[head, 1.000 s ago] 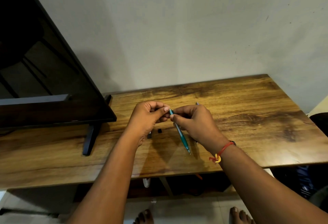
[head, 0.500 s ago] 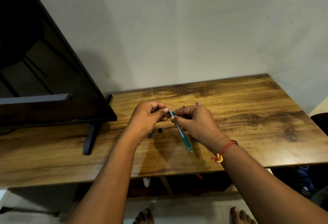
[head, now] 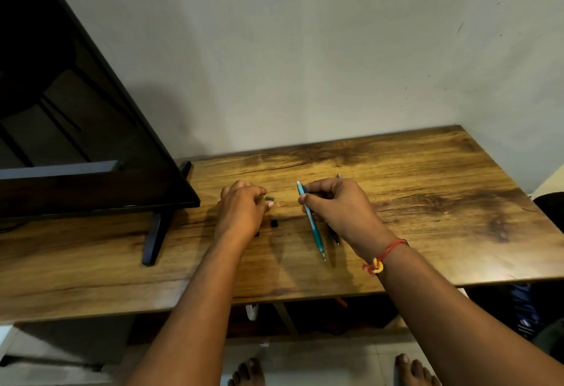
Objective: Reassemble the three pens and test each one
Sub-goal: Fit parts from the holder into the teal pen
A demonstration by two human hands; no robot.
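Observation:
My right hand [head: 338, 208] grips a teal pen [head: 312, 223] near its upper end, tip pointing down toward me just above the wooden table [head: 427, 202]. My left hand [head: 241, 211] is a hand's width to the left, fingers curled low over the table by a small greenish part [head: 269, 199] at its fingertips; whether it pinches that part is unclear. A small black piece [head: 274, 223] lies between the hands. Two other pens lie under my right hand: a dark one [head: 334, 236] shows near the wrist, and the end of another pen [head: 338, 176] shows beyond the knuckles.
A large dark TV screen [head: 76, 141] stands on the left of the table on a black foot [head: 155, 239]. A plain wall rises behind the table. The table's near edge runs just below my forearms, with my feet on the floor beneath.
My hands, joined at the pen's top before, have separated. My left hand moved left and down toward the table; my right hand keeps the teal pen, now more upright.

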